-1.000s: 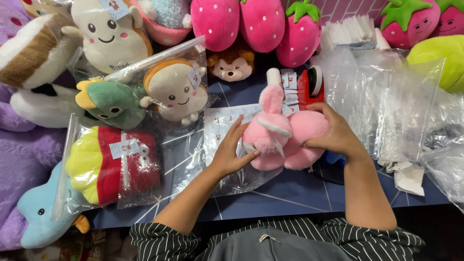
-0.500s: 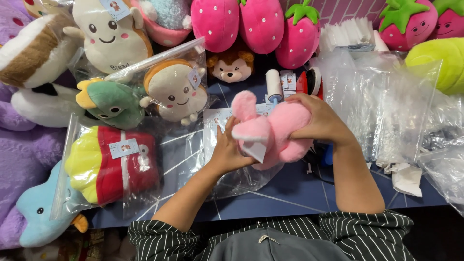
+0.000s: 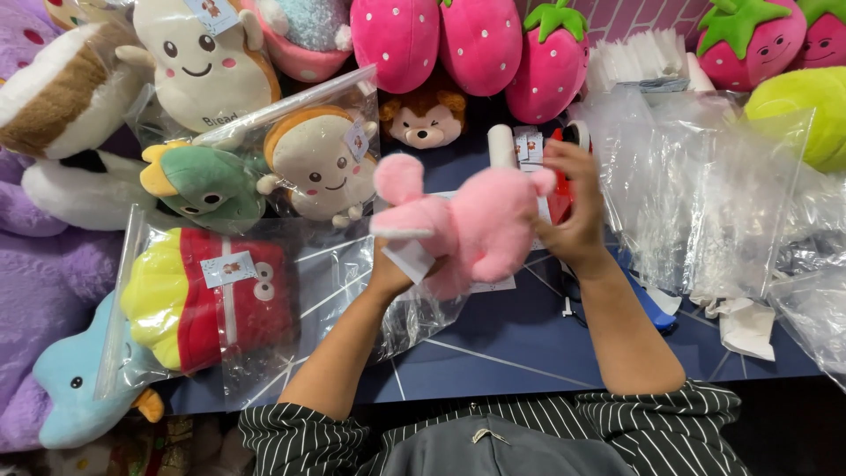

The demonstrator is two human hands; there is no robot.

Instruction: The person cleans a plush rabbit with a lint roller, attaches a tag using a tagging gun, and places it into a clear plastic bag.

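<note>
I hold a pink plush toy [image 3: 471, 225] with both hands above the dark blue table [image 3: 493, 353]. My left hand [image 3: 392, 269] grips its underside near a white tag, mostly hidden by the toy. My right hand [image 3: 573, 207] clasps its right end, fingers curled over it. A clear plastic bag [image 3: 388, 291] lies flat on the table just below the toy.
A bagged red and yellow plush [image 3: 207, 295] lies at left, with a green plush [image 3: 207, 185], bread-shaped plush [image 3: 322, 163] and blue dolphin [image 3: 75, 388] nearby. Strawberry plushes [image 3: 467, 40] line the back. A pile of clear bags [image 3: 731, 194] fills the right.
The pink plush has been lifted off the table and turned sideways between my hands; my right hand moved up to its right end.
</note>
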